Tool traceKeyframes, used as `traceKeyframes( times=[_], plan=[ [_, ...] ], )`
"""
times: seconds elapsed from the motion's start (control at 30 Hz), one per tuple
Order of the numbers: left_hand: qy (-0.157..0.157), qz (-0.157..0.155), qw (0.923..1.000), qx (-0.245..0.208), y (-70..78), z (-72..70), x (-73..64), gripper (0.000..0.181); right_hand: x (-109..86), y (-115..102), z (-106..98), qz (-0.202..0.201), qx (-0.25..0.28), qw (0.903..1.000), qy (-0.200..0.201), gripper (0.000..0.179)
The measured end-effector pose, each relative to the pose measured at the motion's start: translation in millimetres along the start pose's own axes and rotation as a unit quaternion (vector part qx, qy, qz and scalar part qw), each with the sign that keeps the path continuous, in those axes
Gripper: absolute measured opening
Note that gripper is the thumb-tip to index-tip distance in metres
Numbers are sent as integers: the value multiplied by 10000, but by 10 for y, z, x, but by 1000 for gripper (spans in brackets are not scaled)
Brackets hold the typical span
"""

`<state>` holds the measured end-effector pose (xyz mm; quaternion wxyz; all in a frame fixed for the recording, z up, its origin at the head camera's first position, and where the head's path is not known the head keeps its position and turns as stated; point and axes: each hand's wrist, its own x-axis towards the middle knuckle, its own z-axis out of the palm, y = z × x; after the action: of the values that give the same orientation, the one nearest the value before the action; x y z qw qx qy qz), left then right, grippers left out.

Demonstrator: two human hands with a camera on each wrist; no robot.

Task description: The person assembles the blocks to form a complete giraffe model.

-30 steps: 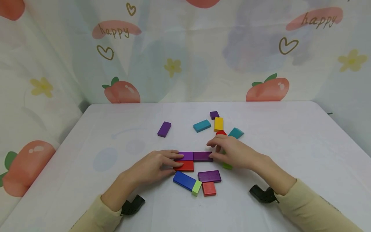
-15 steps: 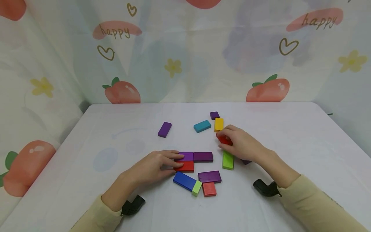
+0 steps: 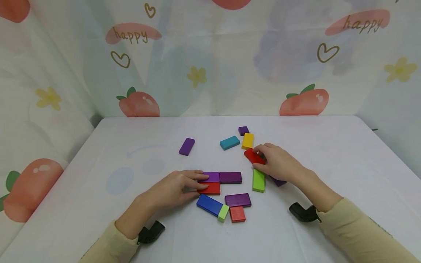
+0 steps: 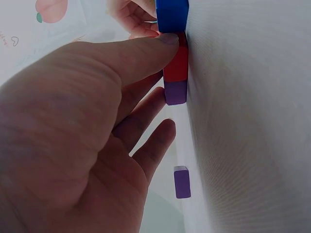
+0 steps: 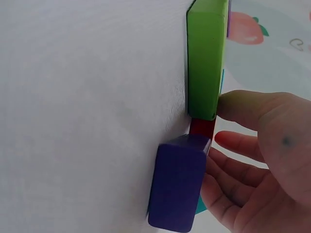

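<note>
Head view: on the white surface (image 3: 329,164), right of its middle, the person's right hand (image 3: 277,160) has its grip curled, pinching an angular red block (image 3: 252,156), with the thumb at the end of a green block (image 3: 258,181). An indigo block (image 3: 279,181) lies partly beneath that hand. The left hand (image 3: 172,186) rests with its grip spread, fingertips on a violet block (image 3: 214,177) and a red brick (image 3: 214,189); a dark purple block (image 3: 231,178) sits end to end with the violet one, toward the right edge. Closer to the near edge, a blue block (image 3: 209,205) touches a lime block (image 3: 223,213), and a plum block (image 3: 238,200) touches a coral block (image 3: 237,214). Toward the far edge lie yellow (image 3: 248,141) and teal (image 3: 229,143) blocks.
</note>
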<state>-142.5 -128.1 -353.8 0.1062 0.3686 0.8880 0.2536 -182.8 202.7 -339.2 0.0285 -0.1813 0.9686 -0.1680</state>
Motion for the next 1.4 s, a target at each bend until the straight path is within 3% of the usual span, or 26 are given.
traceKeyframes(
  times=[0.23, 0.5, 0.93, 1.4],
  plan=[
    [-7, -10, 10000, 19, -11, 8, 2, 38, -17, 8, 5, -75, 103, 9998, 137, 39],
    [-30, -66, 10000, 10, -12, 8, 5, 38, -75, -75, -64, -500, 401, 9975, 301, 38],
    [10, -42, 10000, 48, -15, 13, 9, 38, -243, -297, -25, -1536, 765, 9851, -135, 37],
    [-3, -7, 10000, 38, -17, 7, 1, 37, -328, -416, 37, -1785, 760, 9779, -782, 35]
  ],
)
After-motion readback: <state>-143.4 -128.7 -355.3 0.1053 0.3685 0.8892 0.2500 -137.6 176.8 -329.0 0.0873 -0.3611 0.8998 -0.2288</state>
